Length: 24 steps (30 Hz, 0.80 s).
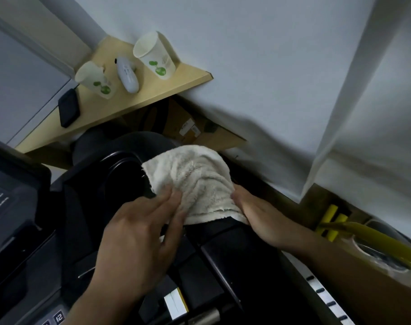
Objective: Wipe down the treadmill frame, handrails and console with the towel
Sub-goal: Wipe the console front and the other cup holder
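A cream towel point(195, 181) is draped over the black upper edge of the treadmill console point(120, 177), beside a round cup recess. My left hand point(138, 240) lies flat with its fingertips pressing the towel's near left edge. My right hand point(260, 219) grips the towel's right edge against the black frame point(235, 249). The console screen point(5, 202) shows at the far left. Number keys point(56, 317) sit at the bottom left.
A wooden shelf point(129, 99) on the white wall holds two paper cups point(155, 56), a white remote point(127, 75) and a black wallet-like item point(68, 109). Cardboard boxes point(195, 130) sit under it. A white curtain point(364, 113) hangs at right above yellow tubing point(364, 235).
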Each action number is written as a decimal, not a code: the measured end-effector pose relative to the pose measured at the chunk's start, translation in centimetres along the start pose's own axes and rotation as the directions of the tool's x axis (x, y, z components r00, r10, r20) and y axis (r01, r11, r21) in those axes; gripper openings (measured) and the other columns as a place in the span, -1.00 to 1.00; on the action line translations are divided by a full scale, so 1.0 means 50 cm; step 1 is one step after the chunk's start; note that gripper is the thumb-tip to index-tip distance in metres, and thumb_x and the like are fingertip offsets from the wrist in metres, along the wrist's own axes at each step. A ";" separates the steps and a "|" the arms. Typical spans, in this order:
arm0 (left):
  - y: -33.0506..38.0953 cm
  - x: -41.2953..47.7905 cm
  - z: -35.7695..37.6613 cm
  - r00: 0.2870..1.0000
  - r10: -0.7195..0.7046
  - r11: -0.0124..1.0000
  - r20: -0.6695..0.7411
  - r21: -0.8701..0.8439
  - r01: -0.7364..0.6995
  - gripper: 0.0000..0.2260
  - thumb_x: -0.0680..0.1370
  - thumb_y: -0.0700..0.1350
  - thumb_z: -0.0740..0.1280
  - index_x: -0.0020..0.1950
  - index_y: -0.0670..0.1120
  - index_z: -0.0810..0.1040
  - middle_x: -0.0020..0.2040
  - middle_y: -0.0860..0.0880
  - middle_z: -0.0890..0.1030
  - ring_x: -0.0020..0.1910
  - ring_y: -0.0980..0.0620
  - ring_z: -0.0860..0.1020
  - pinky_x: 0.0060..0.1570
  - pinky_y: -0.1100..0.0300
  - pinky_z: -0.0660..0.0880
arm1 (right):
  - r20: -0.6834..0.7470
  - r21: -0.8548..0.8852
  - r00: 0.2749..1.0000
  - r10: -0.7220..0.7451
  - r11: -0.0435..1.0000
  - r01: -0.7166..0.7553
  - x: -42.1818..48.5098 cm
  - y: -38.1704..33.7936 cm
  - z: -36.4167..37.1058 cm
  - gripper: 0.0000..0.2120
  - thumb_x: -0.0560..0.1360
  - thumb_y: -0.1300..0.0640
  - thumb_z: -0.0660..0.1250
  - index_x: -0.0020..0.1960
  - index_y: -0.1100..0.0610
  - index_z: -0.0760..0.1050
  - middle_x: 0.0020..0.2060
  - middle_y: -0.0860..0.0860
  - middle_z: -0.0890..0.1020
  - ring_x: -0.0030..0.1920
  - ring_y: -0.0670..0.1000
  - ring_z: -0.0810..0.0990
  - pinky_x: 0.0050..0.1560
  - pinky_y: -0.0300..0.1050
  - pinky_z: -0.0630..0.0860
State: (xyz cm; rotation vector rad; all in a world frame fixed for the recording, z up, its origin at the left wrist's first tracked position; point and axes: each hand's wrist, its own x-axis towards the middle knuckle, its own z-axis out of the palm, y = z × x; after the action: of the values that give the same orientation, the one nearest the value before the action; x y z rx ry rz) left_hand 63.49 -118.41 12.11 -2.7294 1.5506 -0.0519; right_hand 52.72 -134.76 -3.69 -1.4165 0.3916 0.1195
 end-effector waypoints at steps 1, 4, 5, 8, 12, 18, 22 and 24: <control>0.005 -0.006 -0.005 1.000 0.002 1.000 -0.018 0.031 -0.001 -0.69 0.60 0.04 0.25 0.06 -0.11 0.71 0.03 -0.06 0.69 -0.02 -0.07 0.65 0.02 0.03 0.56 | 0.009 -0.002 1.000 0.008 1.000 -0.008 -0.004 0.012 -0.001 -0.38 0.55 -0.37 -0.06 0.55 -0.16 0.10 0.50 -0.26 0.21 0.48 -0.26 0.16 0.54 -0.08 0.06; 0.026 0.049 0.007 0.999 0.014 0.991 -0.037 0.133 -0.009 -0.71 0.62 -0.05 0.29 -0.12 -0.22 0.66 0.09 -0.24 0.61 0.29 -0.27 0.51 0.31 -0.21 0.44 | 0.033 0.041 0.997 0.073 0.996 -0.074 0.038 0.006 -0.014 -0.40 0.54 -0.36 0.03 0.51 -0.17 0.22 0.46 -0.21 0.33 0.43 -0.17 0.28 0.50 -0.01 0.14; 0.039 0.081 0.022 0.999 0.031 0.990 0.006 0.138 -0.032 -0.75 0.62 -0.08 0.28 -0.01 -0.24 0.63 0.23 -0.28 0.56 0.38 -0.28 0.44 0.36 -0.20 0.39 | 0.033 0.017 0.998 0.062 0.998 -0.063 0.062 0.000 -0.017 -0.47 0.57 -0.29 0.05 0.48 -0.13 0.29 0.42 -0.15 0.40 0.40 -0.13 0.34 0.48 -0.01 0.20; 0.065 0.175 0.073 0.943 0.000 0.992 0.334 0.122 -0.043 -0.44 0.61 0.10 -0.05 0.54 -0.15 0.24 0.55 -0.15 0.28 0.57 -0.15 0.16 0.53 -0.08 0.08 | 0.031 -0.073 0.998 0.046 0.996 -0.044 0.109 -0.007 -0.019 -0.76 0.58 -0.08 0.09 0.16 -0.09 0.44 0.10 -0.12 0.53 0.14 -0.09 0.43 0.33 -0.03 0.32; 0.061 0.172 0.084 0.893 0.039 0.960 0.447 0.232 -0.159 -0.30 0.52 0.16 -0.28 0.59 -0.06 0.17 0.60 -0.02 0.19 0.59 0.01 0.01 0.52 0.03 -0.22 | -0.014 0.031 0.995 0.098 0.995 -0.098 0.086 0.014 -0.008 -0.69 0.68 0.05 0.06 0.39 0.02 0.34 0.14 -0.13 0.44 0.24 -0.03 0.40 0.31 -0.09 0.29; 0.032 0.061 0.067 0.962 0.186 0.982 0.202 -0.060 -0.178 -0.51 0.65 0.01 0.01 0.55 -0.11 0.28 0.56 -0.06 0.27 0.58 -0.02 0.14 0.50 -0.05 0.05 | 0.003 0.029 0.998 0.062 0.998 -0.062 -0.026 -0.033 -0.005 -0.58 0.69 0.19 -0.02 0.54 0.06 0.06 0.50 0.01 0.21 0.52 -0.05 0.14 0.14 -0.66 0.07; 0.014 0.022 0.050 0.963 0.217 0.971 0.158 -0.136 -0.196 -0.52 0.65 -0.02 0.09 0.57 -0.11 0.23 0.58 0.00 0.22 0.59 0.04 0.12 0.49 -0.07 0.22 | 0.045 -0.057 0.994 -0.095 0.994 0.097 -0.035 -0.088 0.009 -0.60 0.68 0.01 0.01 0.44 -0.31 0.01 0.48 -0.28 0.14 0.39 -0.43 0.12 0.48 -0.31 0.07; 0.011 0.009 0.047 0.975 0.200 0.970 0.098 -0.159 -0.183 -0.55 0.64 -0.07 0.16 0.53 -0.15 0.32 0.54 -0.03 0.32 0.55 0.04 0.22 0.46 0.00 0.30 | 0.055 -0.163 0.989 -0.134 0.976 0.141 -0.038 -0.107 0.015 -0.49 0.67 -0.07 0.03 0.56 -0.19 -0.07 0.55 -0.21 0.07 0.50 -0.29 0.03 0.53 -0.13 0.05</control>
State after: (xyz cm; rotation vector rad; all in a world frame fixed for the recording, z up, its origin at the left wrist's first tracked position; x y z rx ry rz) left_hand 63.30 -119.12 9.77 -2.6171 1.8463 0.2246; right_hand 52.76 -134.59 2.05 -1.5988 0.2507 0.0710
